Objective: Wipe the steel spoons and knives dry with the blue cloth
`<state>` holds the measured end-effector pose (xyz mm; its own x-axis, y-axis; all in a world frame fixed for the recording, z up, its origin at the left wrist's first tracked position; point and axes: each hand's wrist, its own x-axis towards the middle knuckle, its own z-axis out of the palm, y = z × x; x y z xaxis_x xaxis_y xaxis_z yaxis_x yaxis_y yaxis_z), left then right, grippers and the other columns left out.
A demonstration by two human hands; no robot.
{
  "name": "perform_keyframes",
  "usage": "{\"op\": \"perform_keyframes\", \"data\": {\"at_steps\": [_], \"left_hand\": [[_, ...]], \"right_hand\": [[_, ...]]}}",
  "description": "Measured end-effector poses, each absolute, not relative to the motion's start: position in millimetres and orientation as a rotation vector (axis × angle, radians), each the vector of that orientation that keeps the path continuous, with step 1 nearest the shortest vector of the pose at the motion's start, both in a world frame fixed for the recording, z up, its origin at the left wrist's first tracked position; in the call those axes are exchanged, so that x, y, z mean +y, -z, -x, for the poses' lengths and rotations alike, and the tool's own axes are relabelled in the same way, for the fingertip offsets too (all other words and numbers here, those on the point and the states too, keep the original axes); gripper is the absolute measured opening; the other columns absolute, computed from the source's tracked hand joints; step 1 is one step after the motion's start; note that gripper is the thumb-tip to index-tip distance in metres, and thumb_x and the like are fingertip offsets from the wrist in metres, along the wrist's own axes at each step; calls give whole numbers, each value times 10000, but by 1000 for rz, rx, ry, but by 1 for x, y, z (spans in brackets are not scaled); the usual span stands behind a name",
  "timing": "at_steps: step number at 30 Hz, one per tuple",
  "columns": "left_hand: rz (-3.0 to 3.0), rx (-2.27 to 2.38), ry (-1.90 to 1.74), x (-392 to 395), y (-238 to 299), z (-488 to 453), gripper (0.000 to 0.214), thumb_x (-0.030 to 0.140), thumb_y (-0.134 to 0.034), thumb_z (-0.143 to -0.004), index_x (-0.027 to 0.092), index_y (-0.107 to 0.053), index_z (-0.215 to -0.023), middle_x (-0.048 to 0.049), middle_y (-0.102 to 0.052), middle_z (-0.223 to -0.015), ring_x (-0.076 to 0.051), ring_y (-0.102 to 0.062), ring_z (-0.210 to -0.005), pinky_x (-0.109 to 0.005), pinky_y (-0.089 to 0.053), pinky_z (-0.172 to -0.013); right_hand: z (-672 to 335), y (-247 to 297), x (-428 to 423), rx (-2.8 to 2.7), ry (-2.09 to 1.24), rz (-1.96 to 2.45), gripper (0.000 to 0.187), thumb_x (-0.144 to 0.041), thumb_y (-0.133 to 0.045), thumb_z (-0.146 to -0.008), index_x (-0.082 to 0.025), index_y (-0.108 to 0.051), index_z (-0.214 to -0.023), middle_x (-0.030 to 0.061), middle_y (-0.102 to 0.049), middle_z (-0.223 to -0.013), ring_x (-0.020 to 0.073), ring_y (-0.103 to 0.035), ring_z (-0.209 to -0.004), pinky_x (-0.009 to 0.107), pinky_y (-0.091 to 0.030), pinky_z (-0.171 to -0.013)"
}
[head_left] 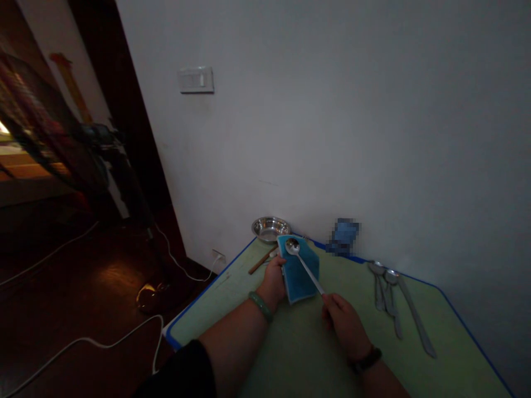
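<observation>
My left hand [274,279] is closed on a blue cloth [299,272], holding it up above a green table [290,354]. My right hand [343,323] grips the handle end of a long metal spoon [305,265]. The spoon's bowl rests against the upper part of the cloth. A green bangle sits on my left wrist and a dark band on my right wrist.
A steel bowl [271,228] stands at the table's far corner by the wall, with a brown stick [261,261] lying near it. Several metal spoons [394,298] lie at the right. A blurred blue object [343,236] sits against the wall. Cables and a fan stand on the dark floor at left.
</observation>
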<state>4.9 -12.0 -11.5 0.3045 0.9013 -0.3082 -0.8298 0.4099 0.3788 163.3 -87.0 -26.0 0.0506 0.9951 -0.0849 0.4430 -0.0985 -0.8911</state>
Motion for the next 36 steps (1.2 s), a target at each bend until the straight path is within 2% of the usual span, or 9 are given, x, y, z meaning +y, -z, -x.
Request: {"op": "perform_keyframes", "data": {"at_steps": [7, 13, 21, 29, 33, 36], "left_hand": [[-224, 557, -1140, -10, 14, -5, 276, 233, -469, -584, 121, -590, -806, -103, -661, -688, -280, -628, -676, -450, -474, -664], [-259, 565, -1161, -9, 15, -5, 245, 250, -469, -585, 118, -588, -754, -122, -665, -728, -290, -624, -721, -454, -468, -685], [-243, 559, -1223, -7, 16, -6, 130, 246, -470, -607, 149, -556, -616, -71, -633, -580, -243, -621, -621, -428, -473, -680], [-237, 525, -1210, -7, 15, -5, 185, 277, -471, -642, 154, -528, -517, -57, -597, -507, -213, -599, -534, -396, -476, -648], [-309, 484, -1229, -10, 9, -6, 236, 309, -475, -680, 144, -552, -530, -44, -601, -504, -184, -584, -503, -362, -476, -655], [-362, 445, -1228, -12, 3, -7, 242, 328, -481, -696, 136, -591, -599, -51, -634, -570, -196, -606, -573, -365, -471, -694]], "right_hand": [[-164, 26, -87, -1465, -1028, 1609, 360, -483, -366, -762, -196, -450, -562, -45, -449, -498, 102, -440, -467, 225, -337, -477], [-166, 31, -85, -1504, -1026, 1580, 361, -471, -349, -774, -197, -452, -564, -44, -434, -486, 109, -433, -476, 229, -326, -477], [-166, 27, -86, -1486, -1056, 1583, 345, -459, -367, -769, -196, -443, -558, -44, -428, -494, 106, -425, -482, 227, -325, -482], [-165, 24, -88, -1532, -1014, 1595, 358, -459, -352, -777, -194, -445, -554, -42, -435, -488, 108, -436, -491, 225, -327, -494], [-165, 24, -88, -1519, -1007, 1611, 355, -454, -358, -771, -192, -448, -548, -42, -429, -479, 105, -429, -482, 223, -322, -488], [-165, 26, -88, -1520, -1009, 1602, 361, -464, -357, -768, -193, -454, -550, -42, -428, -482, 106, -427, -482, 224, -321, -484]]}}
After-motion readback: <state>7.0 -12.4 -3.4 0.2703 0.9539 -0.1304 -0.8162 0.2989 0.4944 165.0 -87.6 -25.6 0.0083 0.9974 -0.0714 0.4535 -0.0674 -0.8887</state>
